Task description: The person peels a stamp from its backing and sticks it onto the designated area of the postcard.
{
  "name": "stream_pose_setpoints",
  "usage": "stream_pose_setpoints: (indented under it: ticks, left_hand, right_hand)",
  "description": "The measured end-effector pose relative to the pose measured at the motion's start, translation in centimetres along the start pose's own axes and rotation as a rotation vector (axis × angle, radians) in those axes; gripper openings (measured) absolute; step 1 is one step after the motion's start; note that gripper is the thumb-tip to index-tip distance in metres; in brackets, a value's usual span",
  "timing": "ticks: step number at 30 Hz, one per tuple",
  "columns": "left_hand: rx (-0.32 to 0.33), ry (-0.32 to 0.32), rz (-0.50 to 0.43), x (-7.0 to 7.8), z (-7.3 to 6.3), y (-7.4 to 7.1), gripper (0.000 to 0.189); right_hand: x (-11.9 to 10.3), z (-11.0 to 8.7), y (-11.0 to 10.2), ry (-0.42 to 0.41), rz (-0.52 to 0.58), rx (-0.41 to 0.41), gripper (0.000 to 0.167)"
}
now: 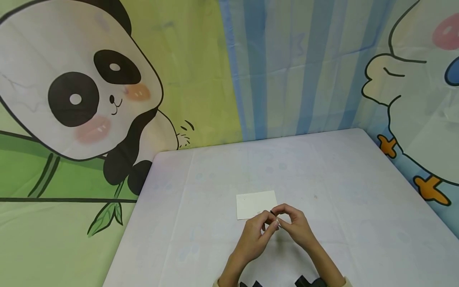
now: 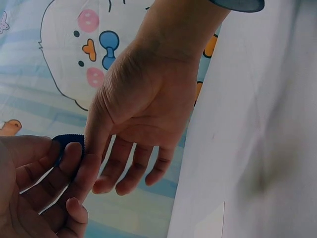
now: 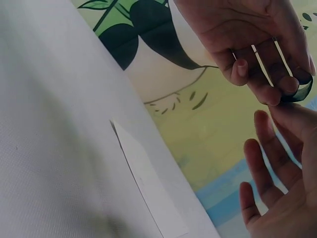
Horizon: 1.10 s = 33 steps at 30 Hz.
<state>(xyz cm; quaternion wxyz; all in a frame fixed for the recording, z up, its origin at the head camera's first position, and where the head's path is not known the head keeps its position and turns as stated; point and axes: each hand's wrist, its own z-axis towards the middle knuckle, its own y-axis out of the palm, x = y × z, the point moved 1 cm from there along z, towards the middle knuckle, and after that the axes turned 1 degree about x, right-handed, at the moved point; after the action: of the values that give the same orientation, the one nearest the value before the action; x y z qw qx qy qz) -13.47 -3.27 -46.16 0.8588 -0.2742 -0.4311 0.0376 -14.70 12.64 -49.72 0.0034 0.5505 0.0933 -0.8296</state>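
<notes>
Both hands meet fingertip to fingertip over the table, at the near edge of a white card. Between them is a small dark blue strip with a finely ridged edge, bent into a curve. My left hand pinches it, with fingers inside the curve in the right wrist view, where the strip looks nearly black. My right hand grips it between thumb and index finger, the other fingers hanging loosely. Fingertips hide part of the strip; its exact kind I cannot tell.
A white cloth covers the table. Behind and beside it hangs a printed curtain with a panda and other cartoon figures. Black objects show at the table's near edge, close to the forearms.
</notes>
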Motion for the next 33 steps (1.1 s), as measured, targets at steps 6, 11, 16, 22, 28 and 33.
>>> stream_pose_setpoints:
  ticks: [6,11,16,22,28,33]
  left_hand:
    - [0.025,-0.006,0.001,0.01,0.05,-0.08,0.011]
    - [0.049,0.0,0.009,-0.06,0.13,-0.17,0.009]
    - [0.078,-0.013,-0.027,-0.3,0.13,-0.19,0.009]
    - [0.118,0.031,-0.048,-0.34,0.22,-0.31,0.008]
    - [0.127,0.052,-0.046,-0.25,0.28,-0.42,0.008]
    - [0.128,0.047,-0.038,-0.25,0.31,-0.46,0.009]
  right_hand:
    - [-0.1,-0.11,-0.32,-0.055,0.085,0.023,0.017]
    - [-0.51,-0.21,-0.47,-0.089,0.126,-0.005,0.016]
    - [-0.94,-0.24,-0.57,-0.123,0.182,-0.038,0.02]
    - [-0.92,-0.2,-0.52,-0.153,0.191,-0.061,0.022]
    - [-0.96,-0.2,-0.49,-0.148,0.205,-0.06,0.021]
    - [-0.97,-0.14,-0.53,-0.139,0.193,-0.043,0.02]
